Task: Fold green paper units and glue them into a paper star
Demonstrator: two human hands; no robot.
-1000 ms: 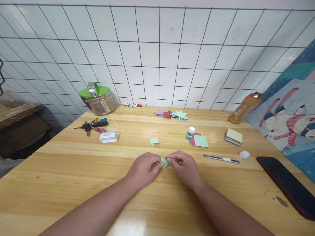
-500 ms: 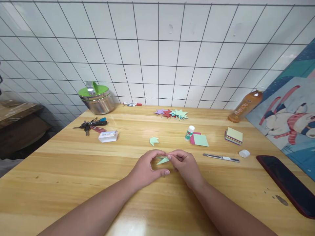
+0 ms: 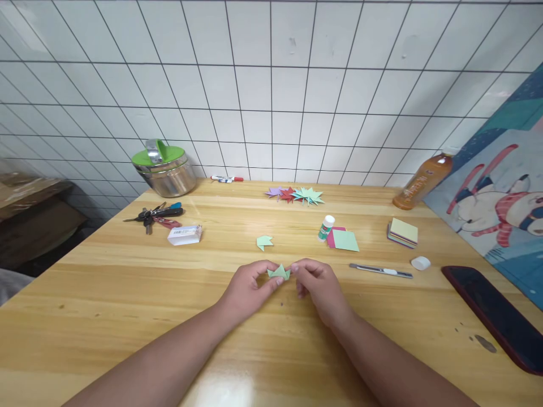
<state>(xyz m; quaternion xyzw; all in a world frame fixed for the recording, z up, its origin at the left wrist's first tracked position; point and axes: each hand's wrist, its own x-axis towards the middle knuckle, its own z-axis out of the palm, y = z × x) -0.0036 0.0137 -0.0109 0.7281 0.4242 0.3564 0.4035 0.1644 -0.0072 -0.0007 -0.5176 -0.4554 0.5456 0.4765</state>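
Note:
Between my two hands is a small folded piece of pale green paper (image 3: 279, 272), a pointed peak standing up at its middle. My left hand (image 3: 248, 288) pinches it from the left, thumb in front and fingers behind. At the paper's right tip, the thumb and forefinger of my right hand (image 3: 318, 282) are closed together on the corner; the other fingers curl under. Just beyond my hands lies a second folded green paper piece (image 3: 264, 242), with two points to the right. A glue stick (image 3: 326, 228) stands beside green and pink paper squares (image 3: 345, 240).
Folded paper stars (image 3: 309, 195) lie near the wall. On the right are a utility knife (image 3: 380, 271), a white cap (image 3: 421, 263), a sticky-note stack (image 3: 403, 232), a phone (image 3: 494, 316) and a bottle (image 3: 424, 181). Keys (image 3: 155, 213), a small box (image 3: 185, 235) and a metal pot (image 3: 167, 175) stand left.
The green paper has turned so its peak now points up. My left thumb has closed up onto it from a wide gap, and my right hand stays at its right end.

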